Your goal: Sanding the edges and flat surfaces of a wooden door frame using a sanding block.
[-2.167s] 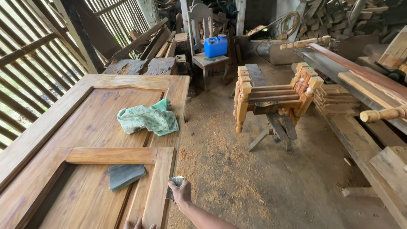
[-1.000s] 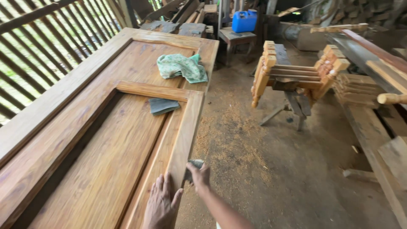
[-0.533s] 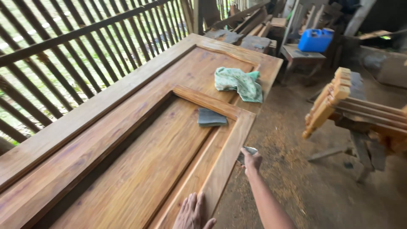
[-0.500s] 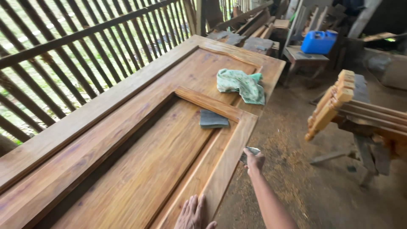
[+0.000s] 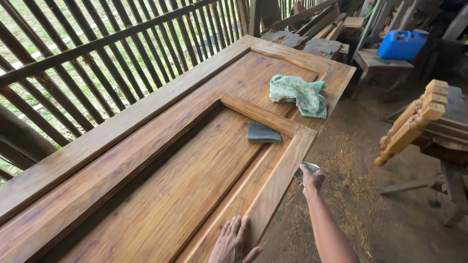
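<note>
Sandpaper piece (image 5: 303, 171), small and grey, pinched in right hand (image 5: 312, 179) against outer side edge of wooden door (image 5: 161, 195), just below its lower cross rail. Fingers curled closed round the paper, arm stretched forward from bottom of view. Left hand (image 5: 234, 241) flat and open on door's near stile, fingers spread, palm down, gripping nothing.

Door lying flat, raised off the ground, support beneath hidden. Warm brown grain, recessed panels framed by raised rails.

Second sanding pad (image 5: 263, 132), dark grey and folded, resting in recessed panel, touching the cross rail. Green patterned rag (image 5: 298, 94) crumpled on upper panel, near door's right edge, well apart from both hands.

Slatted wooden fence (image 5: 97, 53) along left side, grass beyond. Blue plastic jerrycan (image 5: 402, 44) on small stool at top right. Stack of turned wooden spindles (image 5: 414, 122) at right, on a stand, well apart from door. Sawdust (image 5: 346, 170) scattered over dirt floor beside right hand. Planks and offcuts (image 5: 312, 29) piled past door's far end.
</note>
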